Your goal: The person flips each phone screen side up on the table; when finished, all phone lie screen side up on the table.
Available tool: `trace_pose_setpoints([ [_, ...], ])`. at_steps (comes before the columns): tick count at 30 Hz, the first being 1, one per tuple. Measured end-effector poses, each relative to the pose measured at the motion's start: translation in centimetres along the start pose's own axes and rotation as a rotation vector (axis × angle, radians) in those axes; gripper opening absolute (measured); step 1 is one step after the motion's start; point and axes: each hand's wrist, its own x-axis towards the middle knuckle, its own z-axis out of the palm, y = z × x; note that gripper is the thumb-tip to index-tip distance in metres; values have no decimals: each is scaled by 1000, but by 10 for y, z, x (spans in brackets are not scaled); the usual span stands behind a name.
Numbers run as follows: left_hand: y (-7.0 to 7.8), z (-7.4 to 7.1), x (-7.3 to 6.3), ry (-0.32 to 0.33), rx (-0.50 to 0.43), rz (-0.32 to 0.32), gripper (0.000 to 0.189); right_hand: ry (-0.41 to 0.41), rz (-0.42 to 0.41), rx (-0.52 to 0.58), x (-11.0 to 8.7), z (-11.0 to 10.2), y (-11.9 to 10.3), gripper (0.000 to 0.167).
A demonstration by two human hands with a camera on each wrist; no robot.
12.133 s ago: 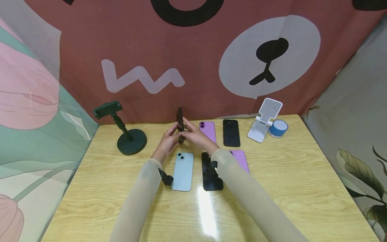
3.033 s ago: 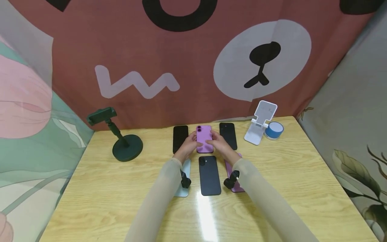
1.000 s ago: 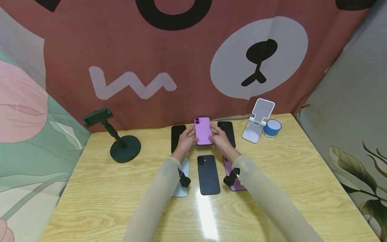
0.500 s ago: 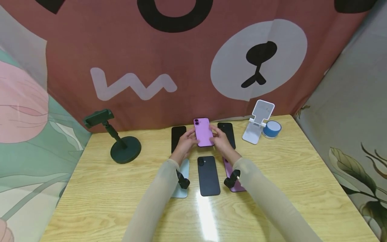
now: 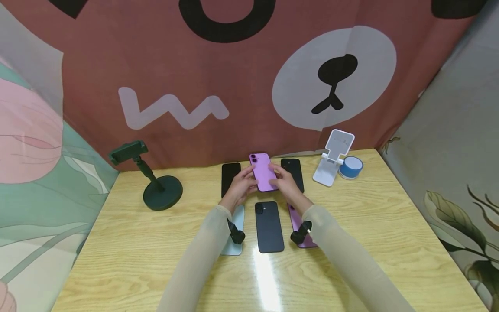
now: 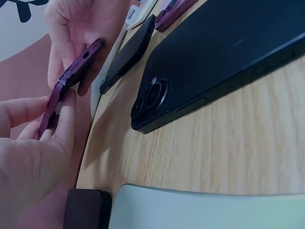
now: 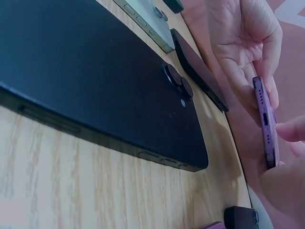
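Both hands hold a purple phone [image 5: 262, 171] by its long sides, its camera side facing up in the head view. My left hand [image 5: 238, 188] pinches its left edge and my right hand [image 5: 286, 184] its right edge. Both wrist views show the phone raised off the table, with its charging-port edge toward the cameras. A black phone [image 5: 230, 177] lies left of the hands, and another black phone [image 5: 294, 171] lies to the right, partly behind the right hand. In front lie a dark blue-black phone [image 5: 270, 227], a light blue phone [image 5: 234, 247] and a second purple phone [image 5: 294, 216], the last two partly hidden by the arms.
On the wooden table [image 5: 128, 260], a dark green phone stand [image 5: 161, 193] stands at the left. A white folding stand [image 5: 331, 162] and a blue-and-white round object [image 5: 351, 167] are at the back right. A red-brown printed cloth [image 5: 249, 86] hangs behind.
The black phone held 12 seconds ago now lies at the back left. The front middle phone has been turned camera side up. Both hands have taken up the purple phone and raised it.
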Motion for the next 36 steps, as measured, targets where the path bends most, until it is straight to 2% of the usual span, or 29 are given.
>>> trace_pose_setpoints([
  [4, -2, 0, 0, 20, -4, 5, 64, -19, -33, -36, 0, 2, 0, 57],
  [8, -1, 2, -2, 16, -15, 51, 59, -43, -42, -61, 0, 4, -1, 55],
  [13, -1, 5, -4, 23, -47, 104, 58, -110, -18, -21, -5, 7, -10, 55],
  [18, 0, 6, -4, 22, -73, 117, 59, -117, 5, -23, -3, 9, -9, 56],
  [25, 3, 12, -6, -28, -92, 154, 66, -157, -30, -17, -2, 10, -7, 58],
  [28, 4, 13, -7, -62, -102, 142, 71, -200, -16, -8, -5, 10, -9, 60],
  [33, 6, 14, -8, -171, -97, 100, 70, -268, -2, -11, -7, 9, -9, 60],
  [36, 5, 14, -8, -179, -52, 74, 66, -294, -27, -34, -7, 9, -8, 60],
])
